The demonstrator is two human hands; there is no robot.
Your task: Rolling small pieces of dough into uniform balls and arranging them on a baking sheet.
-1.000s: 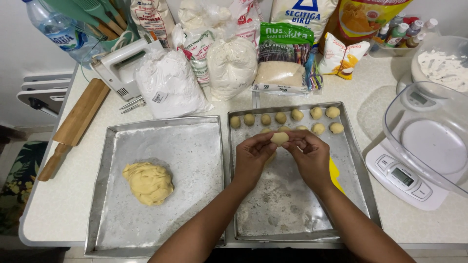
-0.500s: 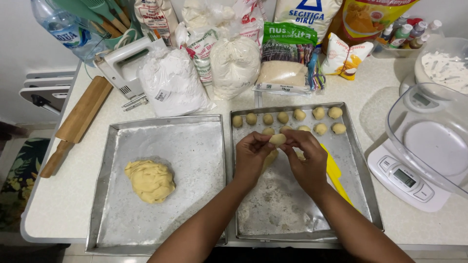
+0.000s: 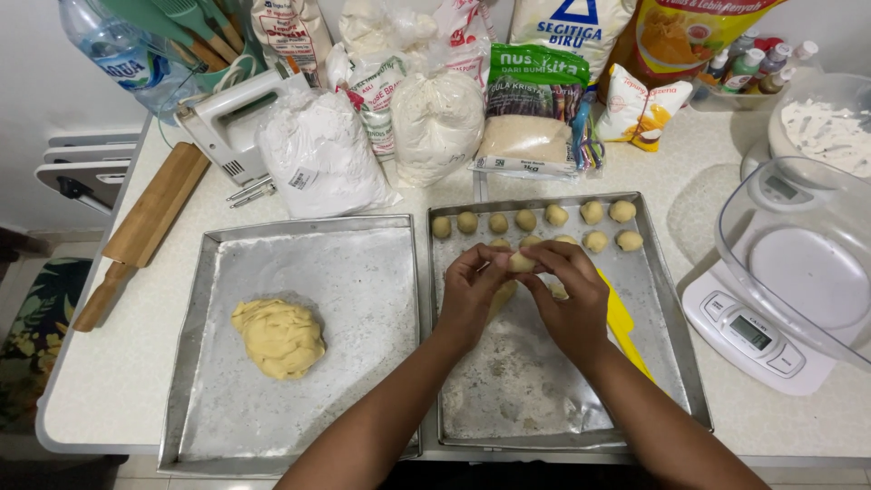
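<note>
My left hand (image 3: 472,295) and my right hand (image 3: 572,295) meet over the right metal tray (image 3: 676,363), fingertips pinched together around one small dough ball (image 3: 522,262). Several pale dough balls (image 3: 555,216) sit in rows along that tray's far edge, just beyond my fingers. A large lump of yellow dough (image 3: 278,338) lies on the floured left tray (image 3: 363,272), apart from both hands. A yellow scraper (image 3: 621,319) pokes out from under my right wrist.
Bags of flour and sugar (image 3: 435,122) crowd the back of the counter, with a hand mixer (image 3: 227,122) and a water bottle (image 3: 122,54). A wooden rolling pin (image 3: 141,231) lies at the left edge. A kitchen scale with a clear bowl (image 3: 803,272) stands at the right.
Both hands stay together over the right tray, working the same small dough ball between the fingertips. The view has shifted slightly; nothing else has moved.
</note>
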